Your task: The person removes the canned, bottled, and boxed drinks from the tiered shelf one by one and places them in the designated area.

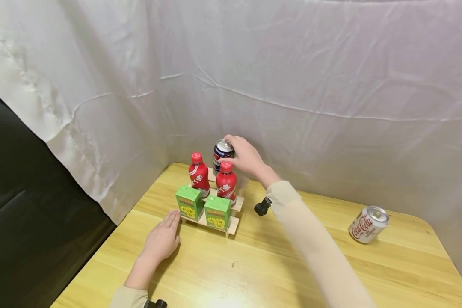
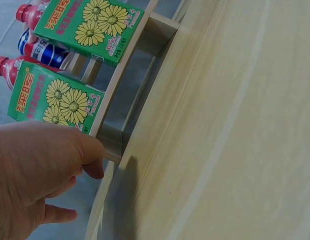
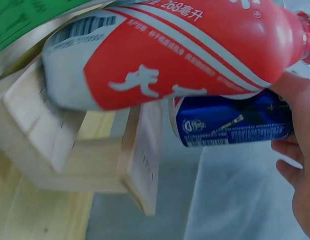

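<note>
My right hand grips a dark blue soda can by its upper part, at the back tier of a small stepped wooden rack. In the right wrist view the blue can stands upright against the rack's rear board, partly behind a red bottle. Two red bottles, left and right, occupy the middle tier. On the front tier are two green drink cartons, left and right. My left hand, fingers extended, lies beside the rack's front left corner, close to the left carton.
A white Coca-Cola can stands on the wooden table far to the right. Pale curtains hang behind and to the left of the table. Dark cloth covers the far left side.
</note>
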Available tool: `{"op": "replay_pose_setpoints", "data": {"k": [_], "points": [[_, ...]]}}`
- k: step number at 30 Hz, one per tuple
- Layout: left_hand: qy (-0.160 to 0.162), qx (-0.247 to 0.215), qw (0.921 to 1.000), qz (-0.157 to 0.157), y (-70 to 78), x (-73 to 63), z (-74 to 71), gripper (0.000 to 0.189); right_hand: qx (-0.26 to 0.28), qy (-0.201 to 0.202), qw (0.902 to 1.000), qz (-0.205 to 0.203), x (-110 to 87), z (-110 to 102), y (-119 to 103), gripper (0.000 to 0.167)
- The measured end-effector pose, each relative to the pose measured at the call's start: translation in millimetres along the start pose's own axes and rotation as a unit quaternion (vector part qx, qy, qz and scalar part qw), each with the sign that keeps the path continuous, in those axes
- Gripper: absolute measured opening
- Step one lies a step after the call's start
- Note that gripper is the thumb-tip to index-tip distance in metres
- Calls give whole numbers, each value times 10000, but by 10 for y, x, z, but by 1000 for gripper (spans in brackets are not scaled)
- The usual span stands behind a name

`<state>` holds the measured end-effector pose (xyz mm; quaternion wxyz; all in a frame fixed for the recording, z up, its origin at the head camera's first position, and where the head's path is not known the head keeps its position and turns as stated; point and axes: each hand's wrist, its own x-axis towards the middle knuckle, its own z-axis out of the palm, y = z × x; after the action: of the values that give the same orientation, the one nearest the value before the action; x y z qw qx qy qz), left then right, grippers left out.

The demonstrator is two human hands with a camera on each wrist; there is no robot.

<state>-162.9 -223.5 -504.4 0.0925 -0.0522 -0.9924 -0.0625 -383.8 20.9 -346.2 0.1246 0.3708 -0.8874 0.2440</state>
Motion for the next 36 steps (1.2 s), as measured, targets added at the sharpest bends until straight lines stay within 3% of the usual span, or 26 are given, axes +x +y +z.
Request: {"op": "replay_pose_setpoints", "data": {"k": [8, 20, 26, 36], "points": [[69, 16, 10000, 18, -36, -18, 2, 69, -788, 121, 9968, 80, -238, -159, 54, 65], [51, 27, 10000, -14, -62, -93, -2, 70, -1109, 540, 9921, 222, -673, -342, 199, 74], [-68, 30, 10000, -28, -66, -91, -36, 69, -1381, 738, 9876, 66, -941, -357, 328, 74], [56, 34, 10000, 28, -78, -119, -3, 70, -1536, 810, 9848, 85, -1412, -434, 492, 73]]}}
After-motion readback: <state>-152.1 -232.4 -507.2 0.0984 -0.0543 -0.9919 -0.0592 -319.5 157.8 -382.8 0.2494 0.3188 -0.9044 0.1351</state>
